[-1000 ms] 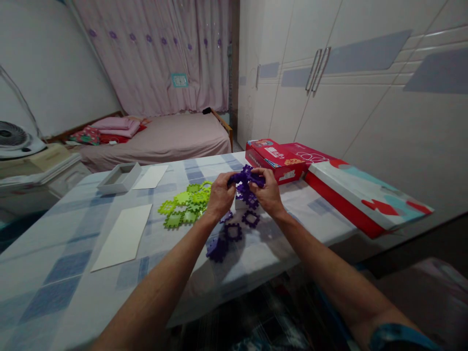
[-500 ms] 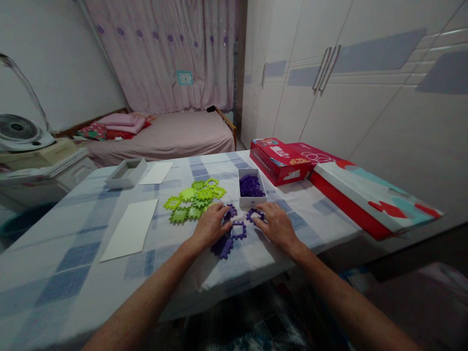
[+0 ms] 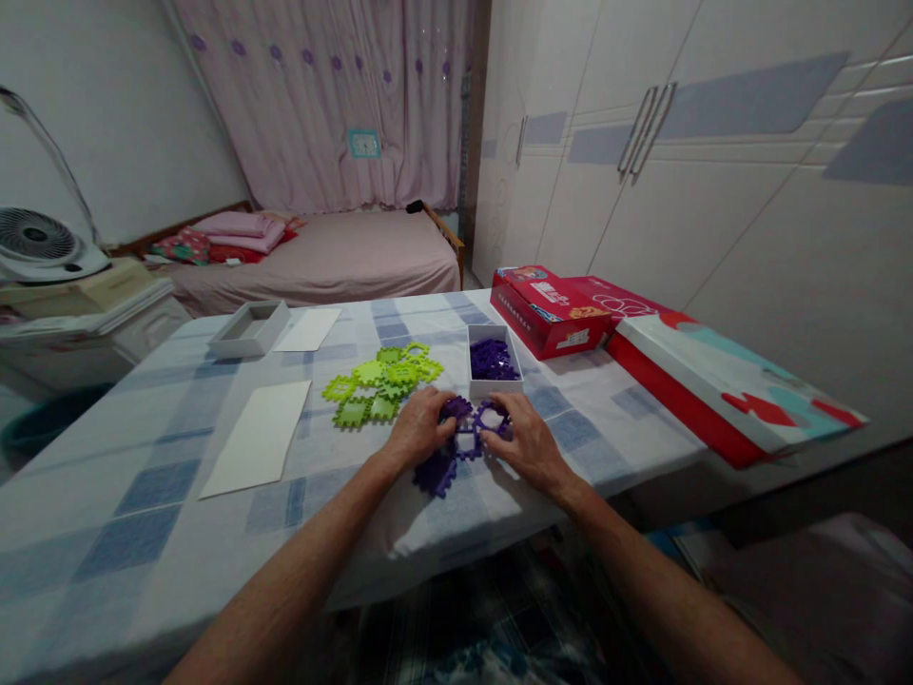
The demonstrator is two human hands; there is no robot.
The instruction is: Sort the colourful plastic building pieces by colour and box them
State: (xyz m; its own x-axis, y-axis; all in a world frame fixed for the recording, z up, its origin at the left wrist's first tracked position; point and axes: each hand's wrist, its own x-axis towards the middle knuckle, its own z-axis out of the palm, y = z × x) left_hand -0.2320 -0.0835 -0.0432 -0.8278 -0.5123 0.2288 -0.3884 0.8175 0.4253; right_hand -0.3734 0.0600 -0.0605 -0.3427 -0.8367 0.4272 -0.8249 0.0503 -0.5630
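Note:
My left hand and my right hand rest on the table, fingers curled over several loose purple puzzle pieces and drawn close together around them. Just behind the hands stands a small white box filled with more purple pieces. To the left of it lies a cluster of green puzzle pieces. The table carries a blue and white checked cloth.
A white sheet lies left of the green pieces, with an empty white tray and another sheet further back. Red boxes and a long flat box sit on the right. Wardrobe doors stand behind.
A second ago both hands held a bunch of purple pieces above the white box. They have come down to the table and gathered the loose purple pieces inward.

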